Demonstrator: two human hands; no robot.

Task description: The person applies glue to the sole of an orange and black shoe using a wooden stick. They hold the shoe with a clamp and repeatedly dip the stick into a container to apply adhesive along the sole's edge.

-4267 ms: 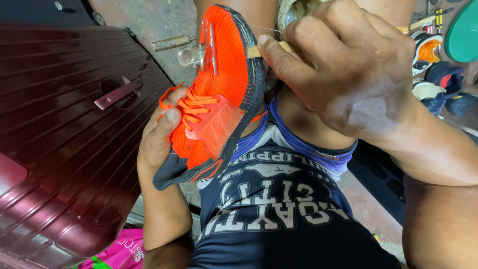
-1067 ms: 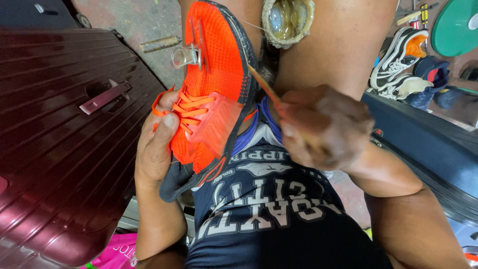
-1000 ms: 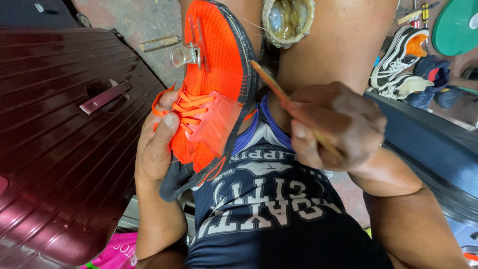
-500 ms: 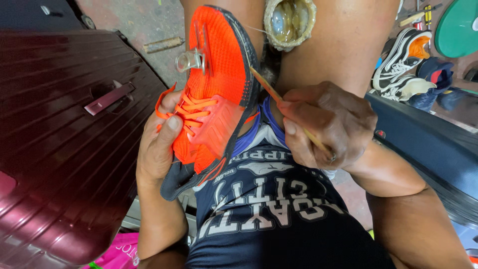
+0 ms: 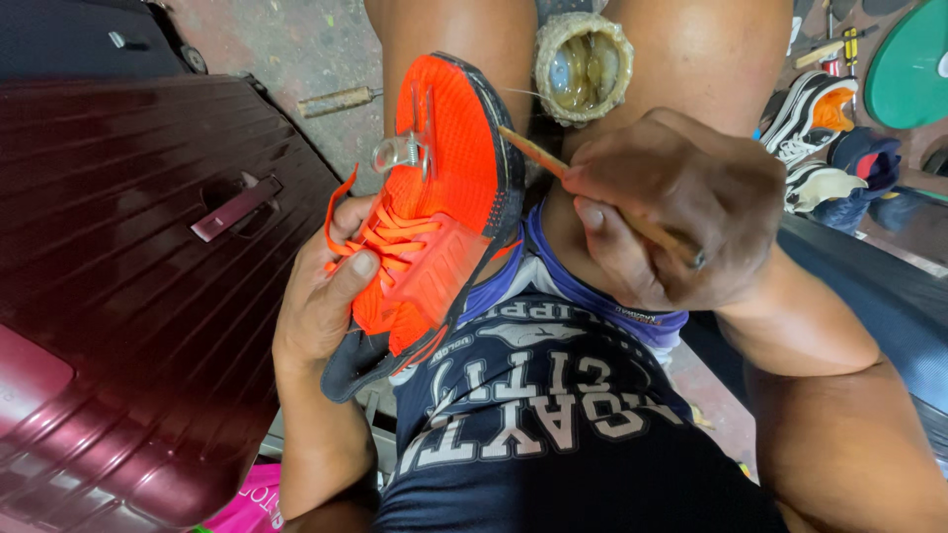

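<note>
Since the frame half a second back, the right hand has lifted slightly and the stick's tip has moved to the rear edge of the shoe's sole; the shoe and the left hand are unchanged in position.

Right hand: fingers curled tight around a thin wooden stick, thumb pressed along it. The stick is pale and slender, and its far end touches the dark sole edge.

Left hand: wrapped around the shoe from the lace side, thumb lying across the orange laces, fingers hidden behind the upper. The grip is closed.

The shoe is bright orange knit mesh with a smooth moulded panel over the midfoot and a black, lightly pebbled sole rim. It rests tilted on the person's lap, against the navy shirt. A metal spring clamp grips its upper.

A round tin with crusted, yellowish rim and glossy amber contents sits between the knees, just above the stick.

A ribbed maroon suitcase with a hard shell lies to the left. Other shoes are piled at the far right.
</note>
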